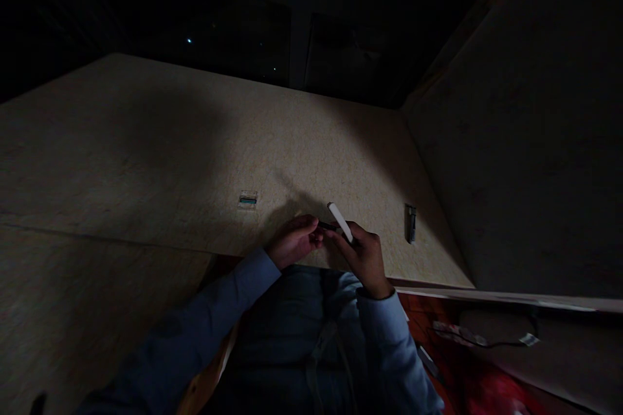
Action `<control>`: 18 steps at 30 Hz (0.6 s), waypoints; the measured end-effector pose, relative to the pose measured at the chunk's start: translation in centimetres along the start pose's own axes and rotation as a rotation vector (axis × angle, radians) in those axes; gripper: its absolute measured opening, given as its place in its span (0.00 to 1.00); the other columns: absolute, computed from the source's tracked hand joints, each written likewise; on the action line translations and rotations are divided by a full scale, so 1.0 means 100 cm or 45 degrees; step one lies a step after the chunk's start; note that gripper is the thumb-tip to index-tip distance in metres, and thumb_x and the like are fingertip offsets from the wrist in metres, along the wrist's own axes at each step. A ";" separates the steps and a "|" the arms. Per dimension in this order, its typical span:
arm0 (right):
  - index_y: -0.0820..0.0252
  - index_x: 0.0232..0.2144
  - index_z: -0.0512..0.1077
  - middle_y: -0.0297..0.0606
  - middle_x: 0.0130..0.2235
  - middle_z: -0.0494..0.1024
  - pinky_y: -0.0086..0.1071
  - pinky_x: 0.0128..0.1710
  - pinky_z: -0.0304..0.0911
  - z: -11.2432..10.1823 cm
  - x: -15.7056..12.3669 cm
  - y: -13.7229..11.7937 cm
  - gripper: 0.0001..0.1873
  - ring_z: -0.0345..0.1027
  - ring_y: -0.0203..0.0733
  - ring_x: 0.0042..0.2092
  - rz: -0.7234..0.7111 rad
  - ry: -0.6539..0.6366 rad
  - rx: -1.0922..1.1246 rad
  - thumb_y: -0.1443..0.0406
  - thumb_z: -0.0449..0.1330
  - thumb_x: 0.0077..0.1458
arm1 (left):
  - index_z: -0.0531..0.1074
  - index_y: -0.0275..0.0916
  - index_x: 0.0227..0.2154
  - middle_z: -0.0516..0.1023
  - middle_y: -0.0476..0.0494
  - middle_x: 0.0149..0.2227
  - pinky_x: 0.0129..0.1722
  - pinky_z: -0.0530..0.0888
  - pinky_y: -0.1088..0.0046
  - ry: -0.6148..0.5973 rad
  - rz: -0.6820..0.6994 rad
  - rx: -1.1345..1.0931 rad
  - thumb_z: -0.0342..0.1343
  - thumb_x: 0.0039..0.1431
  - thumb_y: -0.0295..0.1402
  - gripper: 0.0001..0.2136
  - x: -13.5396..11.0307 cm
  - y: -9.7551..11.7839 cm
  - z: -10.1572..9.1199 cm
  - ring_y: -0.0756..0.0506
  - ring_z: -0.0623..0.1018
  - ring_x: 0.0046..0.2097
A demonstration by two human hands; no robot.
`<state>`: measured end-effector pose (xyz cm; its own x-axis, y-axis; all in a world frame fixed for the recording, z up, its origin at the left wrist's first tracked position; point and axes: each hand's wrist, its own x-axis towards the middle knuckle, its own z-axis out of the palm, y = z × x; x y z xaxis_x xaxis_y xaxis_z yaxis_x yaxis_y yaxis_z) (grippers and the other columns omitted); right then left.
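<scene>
My left hand is closed, thumb and fingers pinching one end of a slim dark piece. That piece spans the small gap to my right hand, whose fingertips meet its other end. A white stick-like object with a rounded tip juts up and leftward from my right hand's grip. Whether the white stick and the dark piece are joined cannot be made out in the dim light. Both hands are just above the table's near edge.
On the pale table, a small clear case with a teal stripe lies left of my hands. A small dark object with a clear part lies to the right, near the wall. A cable hangs low at the right.
</scene>
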<state>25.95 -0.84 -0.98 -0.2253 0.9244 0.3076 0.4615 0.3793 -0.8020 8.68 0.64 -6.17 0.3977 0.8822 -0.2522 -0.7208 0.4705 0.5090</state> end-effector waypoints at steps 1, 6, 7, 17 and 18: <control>0.61 0.39 0.80 0.38 0.34 0.82 0.25 0.28 0.64 0.000 0.000 0.000 0.13 0.71 0.34 0.27 -0.004 -0.004 0.007 0.57 0.62 0.61 | 0.74 0.34 0.31 0.78 0.45 0.28 0.31 0.72 0.73 -0.011 -0.013 0.003 0.72 0.48 0.35 0.14 0.000 0.000 -0.001 0.50 0.75 0.29; 0.60 0.37 0.80 0.38 0.32 0.82 0.26 0.28 0.63 0.001 0.001 -0.001 0.14 0.70 0.35 0.27 0.035 -0.022 0.007 0.56 0.62 0.61 | 0.75 0.33 0.33 0.78 0.42 0.31 0.35 0.71 0.69 -0.071 -0.097 0.079 0.64 0.59 0.38 0.11 0.001 -0.003 -0.008 0.48 0.76 0.32; 0.60 0.37 0.80 0.38 0.32 0.82 0.26 0.27 0.63 0.001 0.001 -0.001 0.14 0.70 0.35 0.27 0.045 -0.024 0.013 0.56 0.62 0.61 | 0.75 0.32 0.32 0.78 0.41 0.32 0.36 0.71 0.69 -0.097 -0.128 0.093 0.63 0.60 0.40 0.13 0.002 -0.004 -0.009 0.47 0.76 0.32; 0.58 0.40 0.80 0.37 0.33 0.82 0.27 0.32 0.67 0.007 0.001 0.001 0.11 0.75 0.38 0.32 0.091 -0.092 0.138 0.58 0.63 0.60 | 0.75 0.33 0.39 0.78 0.40 0.35 0.40 0.69 0.66 -0.230 -0.282 0.088 0.52 0.68 0.43 0.17 0.000 -0.001 -0.008 0.46 0.77 0.36; 0.58 0.40 0.80 0.36 0.33 0.82 0.27 0.32 0.67 0.008 0.001 0.002 0.11 0.75 0.38 0.32 0.091 -0.091 0.142 0.59 0.63 0.60 | 0.75 0.33 0.39 0.78 0.40 0.35 0.40 0.69 0.66 -0.227 -0.278 0.081 0.51 0.68 0.42 0.16 0.000 -0.001 -0.008 0.46 0.77 0.36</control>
<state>25.37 -0.69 -1.48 -0.2578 0.9424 0.2132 0.3814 0.3020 -0.8737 8.31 0.64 -6.90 0.6371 0.7401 -0.2153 -0.5725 0.6414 0.5108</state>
